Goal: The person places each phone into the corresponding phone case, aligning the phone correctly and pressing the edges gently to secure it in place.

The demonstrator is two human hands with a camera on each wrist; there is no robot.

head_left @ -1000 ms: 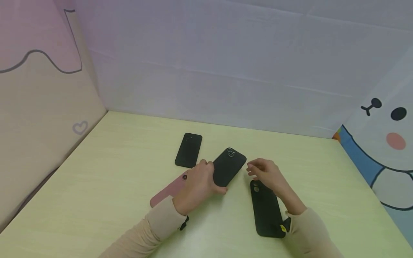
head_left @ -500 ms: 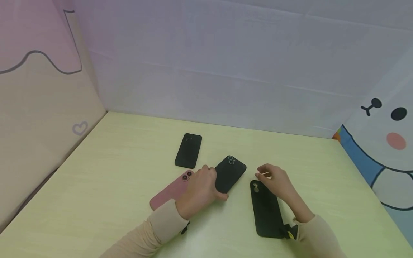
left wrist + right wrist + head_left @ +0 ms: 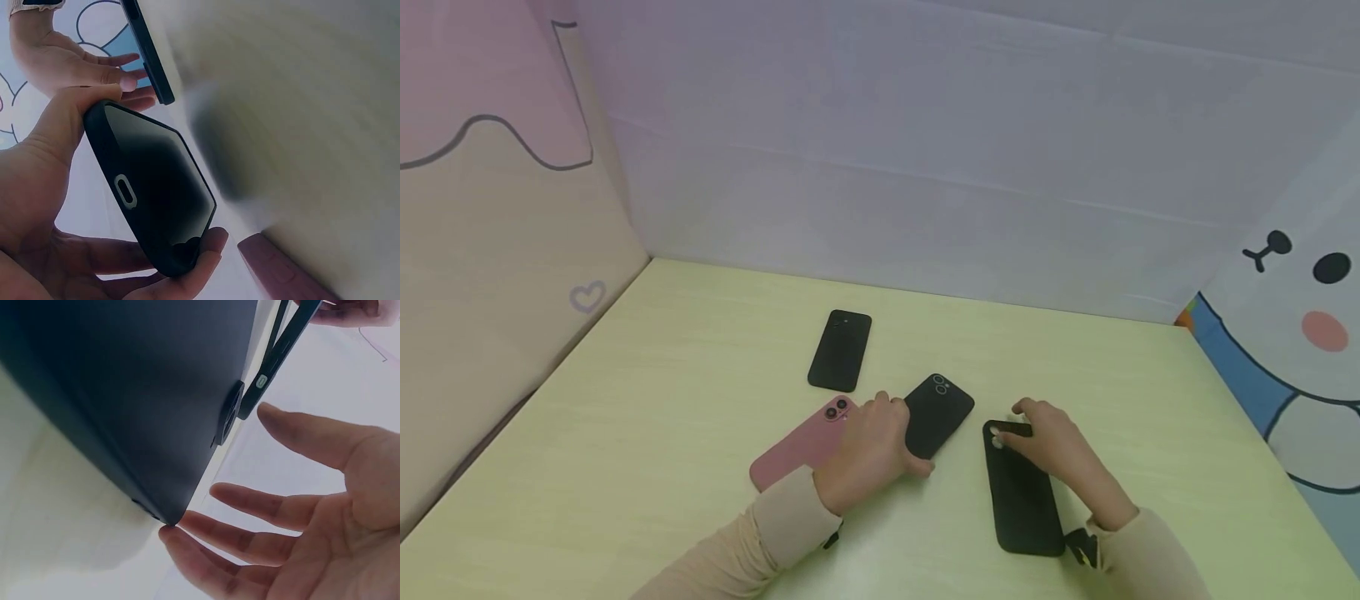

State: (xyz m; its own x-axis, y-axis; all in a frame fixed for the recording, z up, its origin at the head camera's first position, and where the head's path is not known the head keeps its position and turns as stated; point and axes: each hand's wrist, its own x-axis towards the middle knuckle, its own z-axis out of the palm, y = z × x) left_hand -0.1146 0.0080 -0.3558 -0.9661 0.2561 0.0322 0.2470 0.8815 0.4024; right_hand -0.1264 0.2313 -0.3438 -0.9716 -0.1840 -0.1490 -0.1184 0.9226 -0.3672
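Note:
My left hand (image 3: 868,450) grips a black phone (image 3: 937,417) by its lower end, between thumb and fingers. In the left wrist view, this phone's (image 3: 153,178) glossy screen faces the table, slightly raised above it. To the right lies a black phone case (image 3: 1022,500) with two light camera openings. Over its upper end is my right hand (image 3: 1060,446), thumb and fingers apart. The right wrist view shows the fingers (image 3: 187,550) loosely bent at the corner of a large dark back (image 3: 144,394), at least one close to or touching it.
A pink phone (image 3: 801,446) lies partly behind my left hand. Farther back on the pale yellow table (image 3: 700,350) is another black phone (image 3: 840,350). A white cloth wall (image 3: 925,167) closes off the rear, and a cartoon-printed cloth (image 3: 1300,358) stands at right.
The left hand has lowered the black phone toward the table and a little nearer to me. My right hand has moved from beyond the case's upper edge back over its upper end.

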